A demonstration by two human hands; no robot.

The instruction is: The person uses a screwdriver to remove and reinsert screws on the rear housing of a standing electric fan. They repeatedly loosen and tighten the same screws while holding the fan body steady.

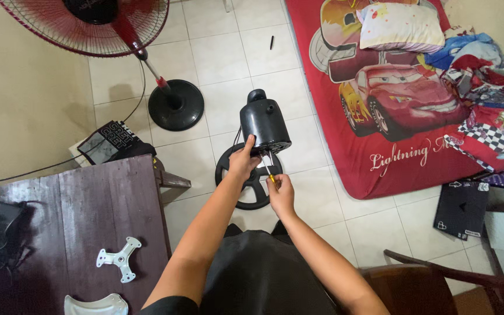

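The left hand [243, 158] grips the black plastic fan motor housing [264, 122] steady; at five o'clock, the right hand [280, 192] pinches a yellow-handled screwdriver [269, 171] into it.

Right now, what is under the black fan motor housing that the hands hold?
Under the black motor housing, a round black fan base lies on the tiled floor. The left hand and right hand cover part of it; the housing's underside is hidden.

1. A room in a home, used for sleeping: a red cartoon-car mattress [380, 116] lies on the pale tiled floor [223, 52].
2. A pillow [401, 26] and crumpled bedclothes [479, 64] sit on it.
3. A red standing fan [88, 23] and dark wooden bench [59, 221] stand nearby.
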